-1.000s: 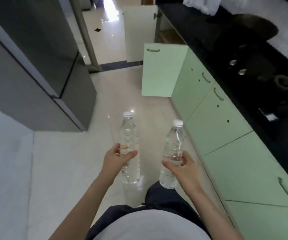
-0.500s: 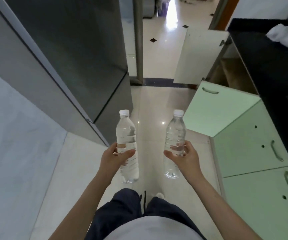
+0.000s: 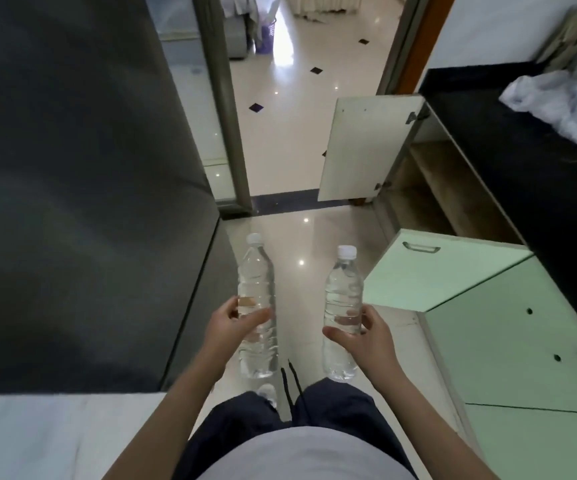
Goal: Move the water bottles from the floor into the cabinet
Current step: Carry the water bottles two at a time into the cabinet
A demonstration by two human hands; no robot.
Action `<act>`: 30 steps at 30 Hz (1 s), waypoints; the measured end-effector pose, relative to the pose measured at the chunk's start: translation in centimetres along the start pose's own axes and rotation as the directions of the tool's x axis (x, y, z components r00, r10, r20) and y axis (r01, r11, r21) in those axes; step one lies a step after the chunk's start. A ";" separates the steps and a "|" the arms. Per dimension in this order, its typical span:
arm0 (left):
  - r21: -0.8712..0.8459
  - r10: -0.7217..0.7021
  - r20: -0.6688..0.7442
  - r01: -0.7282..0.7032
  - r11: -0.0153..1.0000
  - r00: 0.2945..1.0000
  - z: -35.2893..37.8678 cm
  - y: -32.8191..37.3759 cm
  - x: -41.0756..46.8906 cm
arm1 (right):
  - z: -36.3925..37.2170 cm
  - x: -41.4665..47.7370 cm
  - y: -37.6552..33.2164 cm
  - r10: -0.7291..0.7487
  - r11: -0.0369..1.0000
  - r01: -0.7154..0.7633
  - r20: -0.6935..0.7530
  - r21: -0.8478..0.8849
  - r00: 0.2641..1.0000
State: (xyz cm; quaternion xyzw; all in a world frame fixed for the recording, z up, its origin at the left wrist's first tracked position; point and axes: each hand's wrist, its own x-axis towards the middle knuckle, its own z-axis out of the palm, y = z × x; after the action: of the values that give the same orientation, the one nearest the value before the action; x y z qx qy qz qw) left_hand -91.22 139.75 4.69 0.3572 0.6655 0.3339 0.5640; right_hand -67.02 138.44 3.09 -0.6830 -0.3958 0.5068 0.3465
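Note:
My left hand point(image 3: 233, 323) grips a clear water bottle point(image 3: 256, 282) with a white cap, held upright above the floor. My right hand point(image 3: 366, 336) grips a second clear water bottle point(image 3: 342, 292), also upright, a little to the right. Ahead on the right the cabinet point(image 3: 446, 188) under the black counter stands open, its wooden shelves bare where I can see them. Its pale far door point(image 3: 363, 150) and green near door point(image 3: 432, 271) both swing out into the aisle.
A tall dark fridge point(image 3: 82, 188) fills the left side, leaving a narrow tiled aisle point(image 3: 301, 237). Green shut cabinet fronts point(image 3: 509, 358) run along the right. A white plastic bag point(image 3: 557, 102) lies on the black counter point(image 3: 509, 161). A doorway point(image 3: 301, 81) opens ahead.
I have walked forward along the aisle with both bottles; the open cabinet and doorway are closer and the fridge fills more of the left. Both grips are unchanged.

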 end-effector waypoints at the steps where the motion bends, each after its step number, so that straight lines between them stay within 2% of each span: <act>1: 0.024 0.017 0.023 -0.017 1.000 1.000 0.0 1.8 2.2 | 0.0 1.5 -1.4 -0.009 1.000 0.010 -0.030 0.018 1.000; 5: 0.045 0.032 0.080 -0.036 0.998 0.996 1.3 7.3 10.3 | -0.7 7.8 -5.0 -0.007 0.994 0.021 -0.131 0.107 0.991; 11: 0.121 -0.030 0.140 0.013 0.993 0.990 6.1 11.5 20.7 | -2.4 19.7 -6.6 0.065 0.987 -0.040 -0.157 0.158 0.985; 15: 0.189 -0.053 0.169 0.020 0.982 0.984 10.1 16.5 27.6 | -5.3 28.2 -10.3 0.091 0.986 -0.064 -0.181 0.151 0.979; 22: 0.222 0.009 0.255 -0.068 0.973 0.967 17.4 27.7 39.4 | -10.9 39.8 -16.2 0.081 0.981 -0.028 -0.274 0.191 0.958; 26: 0.324 -0.027 0.359 -0.098 0.941 0.933 20.8 31.2 46.1 | -12.1 44.7 -16.0 0.172 0.960 -0.066 -0.390 0.270 0.905; 30: 0.435 -0.126 0.498 -0.122 0.892 0.858 24.8 32.9 53.2 | -11.2 48.9 -14.2 0.365 0.890 -0.137 -0.500 0.435 0.785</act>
State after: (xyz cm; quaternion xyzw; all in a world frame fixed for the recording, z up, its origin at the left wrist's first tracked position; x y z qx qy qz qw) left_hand -69.19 203.24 1.83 0.5535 0.5500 0.0620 0.6223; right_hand -50.41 187.62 -2.17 -0.7705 -0.0733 0.3876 0.5007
